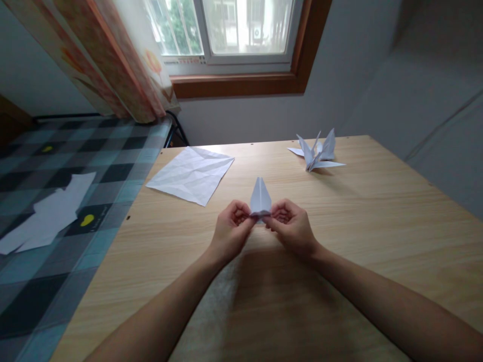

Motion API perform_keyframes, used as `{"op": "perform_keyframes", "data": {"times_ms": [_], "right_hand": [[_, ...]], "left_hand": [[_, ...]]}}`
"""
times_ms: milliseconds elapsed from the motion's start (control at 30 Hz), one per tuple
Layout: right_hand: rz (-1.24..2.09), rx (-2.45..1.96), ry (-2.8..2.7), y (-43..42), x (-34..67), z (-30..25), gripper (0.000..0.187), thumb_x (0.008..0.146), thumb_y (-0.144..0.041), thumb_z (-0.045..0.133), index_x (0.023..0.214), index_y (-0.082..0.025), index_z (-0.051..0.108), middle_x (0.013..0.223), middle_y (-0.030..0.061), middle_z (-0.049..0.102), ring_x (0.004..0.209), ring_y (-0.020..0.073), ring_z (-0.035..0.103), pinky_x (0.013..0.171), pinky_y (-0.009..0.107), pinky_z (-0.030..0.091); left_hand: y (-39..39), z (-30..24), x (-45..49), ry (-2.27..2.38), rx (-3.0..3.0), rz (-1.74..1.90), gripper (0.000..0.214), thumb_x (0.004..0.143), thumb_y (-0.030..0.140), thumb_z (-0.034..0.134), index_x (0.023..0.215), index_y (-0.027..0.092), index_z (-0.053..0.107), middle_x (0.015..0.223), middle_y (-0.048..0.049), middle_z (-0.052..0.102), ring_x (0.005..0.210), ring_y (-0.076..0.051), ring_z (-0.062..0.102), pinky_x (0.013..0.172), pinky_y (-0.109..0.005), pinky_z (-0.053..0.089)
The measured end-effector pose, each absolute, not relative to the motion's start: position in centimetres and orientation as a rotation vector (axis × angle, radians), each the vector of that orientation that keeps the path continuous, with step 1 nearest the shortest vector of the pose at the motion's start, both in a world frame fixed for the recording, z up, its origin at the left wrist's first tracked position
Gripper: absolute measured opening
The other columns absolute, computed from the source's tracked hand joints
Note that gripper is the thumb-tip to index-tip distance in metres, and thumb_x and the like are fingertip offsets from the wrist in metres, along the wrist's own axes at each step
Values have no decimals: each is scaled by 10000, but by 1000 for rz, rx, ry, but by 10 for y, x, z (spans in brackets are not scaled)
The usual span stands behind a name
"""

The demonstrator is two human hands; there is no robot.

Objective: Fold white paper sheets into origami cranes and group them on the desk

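A small folded white paper (260, 196) is held up over the wooden table, its narrow tip pointing away from me and a crease running down its middle. My left hand (233, 229) pinches its near left corner between thumb and fingers. On the opposite side, my right hand (292, 226) grips the near right corner in the same way. Both thumbs lie along the lower folded edge, and the fingertips behind the paper are partly hidden.
A creased white paper sheet (192, 173) lies flat at the table's (377, 216) far left. Folded paper cranes (315, 153) stand at the back right. On the checked cloth (37, 296) to the left are white paper pieces (53, 216). A window (245, 30) and curtain (113, 55) are beyond.
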State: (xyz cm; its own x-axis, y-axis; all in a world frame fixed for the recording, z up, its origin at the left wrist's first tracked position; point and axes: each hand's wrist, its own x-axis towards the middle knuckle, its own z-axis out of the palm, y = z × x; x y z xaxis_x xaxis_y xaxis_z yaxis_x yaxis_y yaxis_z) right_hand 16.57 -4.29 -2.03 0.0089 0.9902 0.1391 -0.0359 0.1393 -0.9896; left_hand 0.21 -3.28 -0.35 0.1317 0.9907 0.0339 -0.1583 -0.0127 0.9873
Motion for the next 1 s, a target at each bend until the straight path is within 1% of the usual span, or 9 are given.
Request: {"op": "perform_keyframes", "data": {"times_ms": [133, 233, 333, 367, 467, 533, 633, 833, 1000], "right_hand": [[1221, -1045, -1131, -40, 165, -19, 473, 700, -435, 814, 1030, -217, 554, 552, -98, 570, 452, 99, 559, 481, 219, 503], [1233, -1084, -1180, -40, 166, -15, 354, 752, -502, 748, 850, -187, 619, 566, -57, 589, 452, 89, 538, 467, 218, 503], [1230, -1102, -1281, -42, 167, -11, 353, 766, -502, 729, 688, -179, 610, 573, -30, 602, 478, 98, 547, 458, 219, 492], [1231, -1103, -1310, -43, 166, -10, 342, 766, -490, 730, 678, -180, 615, 565, -31, 598, 479, 99, 546, 460, 220, 491], [1249, -1102, -1362, -44, 165, -10, 285, 766, -449, 736, 729, -180, 651, 572, -30, 607, 477, 98, 542, 453, 215, 466], [1291, -1082, -1359, -44, 165, -11, 275, 736, -417, 769, 843, -181, 678, 611, -28, 634, 487, 100, 561, 457, 209, 458], [1361, -1075, -1364, -43, 165, -14, 330, 715, -399, 788, 931, -168, 697, 632, -8, 669, 497, 114, 603, 480, 217, 485], [1387, -1158, -1420, -46, 168, -9, 276, 741, -405, 760, 840, -149, 729, 536, -5, 644, 449, 122, 600, 452, 213, 472], [1358, -1164, -1542, -45, 169, -6, 252, 725, -343, 776, 899, -164, 741, 508, -29, 631, 439, 109, 580, 435, 192, 434]], "left_hand": [[-33, -3, 2, 951, 1162, 1163, 287, 682, 205, 758, 746, 187, 479, 622, 60, 574, 546, -71, 513, 539, -184, 361], [-34, 0, 1, 918, 1155, 1115, 314, 674, 197, 765, 871, 190, 519, 620, 62, 615, 516, -69, 512, 526, -182, 359], [-34, 1, 0, 911, 1126, 1104, 490, 677, 242, 790, 1105, 191, 556, 662, 40, 664, 539, -100, 562, 535, -205, 400], [-34, 1, 0, 921, 1125, 1107, 463, 686, 280, 793, 1088, 180, 587, 681, 23, 675, 563, -113, 582, 547, -217, 420], [-32, -2, -1, 954, 1132, 1138, 280, 707, 379, 788, 802, 156, 648, 695, -7, 682, 606, -127, 599, 577, -237, 445], [-30, -6, -2, 973, 1117, 1171, 295, 702, 398, 795, 697, 158, 623, 647, 7, 659, 573, -111, 573, 564, -229, 431], [-28, -10, -4, 991, 1088, 1192, 318, 687, 413, 808, 686, 162, 613, 612, 19, 640, 538, -102, 549, 539, -222, 411], [-26, -10, -3, 987, 1060, 1218, 333, 704, 456, 792, 777, 162, 655, 658, 4, 668, 569, -120, 581, 562, -236, 433], [-23, -15, -4, 1001, 1045, 1281, 331, 688, 443, 814, 746, 163, 648, 657, 12, 655, 586, -120, 580, 576, -239, 442]]}}
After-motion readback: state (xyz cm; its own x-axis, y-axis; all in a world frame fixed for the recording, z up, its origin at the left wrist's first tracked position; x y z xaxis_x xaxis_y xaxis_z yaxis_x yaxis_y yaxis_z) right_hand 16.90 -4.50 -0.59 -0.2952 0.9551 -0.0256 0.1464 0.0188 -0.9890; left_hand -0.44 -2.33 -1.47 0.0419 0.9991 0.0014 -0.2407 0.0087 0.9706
